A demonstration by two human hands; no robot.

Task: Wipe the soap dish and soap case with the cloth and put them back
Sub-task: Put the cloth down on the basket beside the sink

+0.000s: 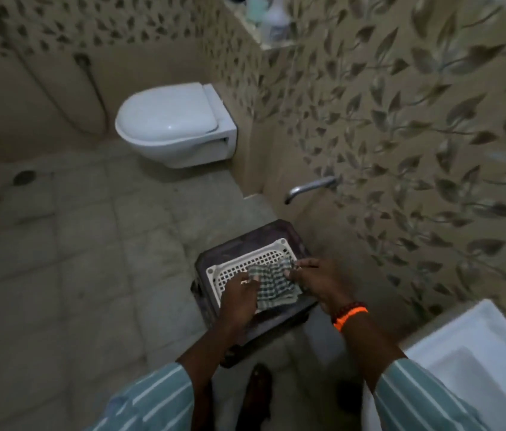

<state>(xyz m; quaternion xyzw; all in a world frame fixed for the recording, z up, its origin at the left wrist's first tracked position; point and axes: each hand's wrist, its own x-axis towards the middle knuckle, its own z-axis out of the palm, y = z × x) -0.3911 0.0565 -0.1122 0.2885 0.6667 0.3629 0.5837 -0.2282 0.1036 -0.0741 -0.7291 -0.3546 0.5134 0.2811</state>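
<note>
Low at about five o'clock from the picture's centre, a white perforated soap dish (pixel 253 262) lies flat on a dark plastic stool (pixel 239 245), its long side running from seven toward one o'clock. A green-and-white checked cloth (pixel 271 286) is bunched over the dish's near right part, covering its five o'clock corner and hanging a little past the edge. The left hand (pixel 239 298) is on the cloth's left edge with its fingers (pixel 251 279) curled onto the fabric, pinching it against the dish. The right hand (pixel 313 278) meets the cloth at its upper right, fingertips bent and gripping the fabric near the dish's three o'clock rim; a small dark item seems caught there too, too blurred to tell. An orange band (pixel 349 317) and dark beads circle the right wrist, and both forearms wear striped pale green sleeves (pixel 152 399). At one o'clock from the stool a metal tap (pixel 310 188) juts from the leaf-patterned wall (pixel 416 119). A white wall-hung toilet (pixel 174 122), lid down, sits at eleven o'clock, and a white basin (pixel 475 353) fills the four o'clock corner. A floor drain (pixel 23 177) lies at nine o'clock.
</note>
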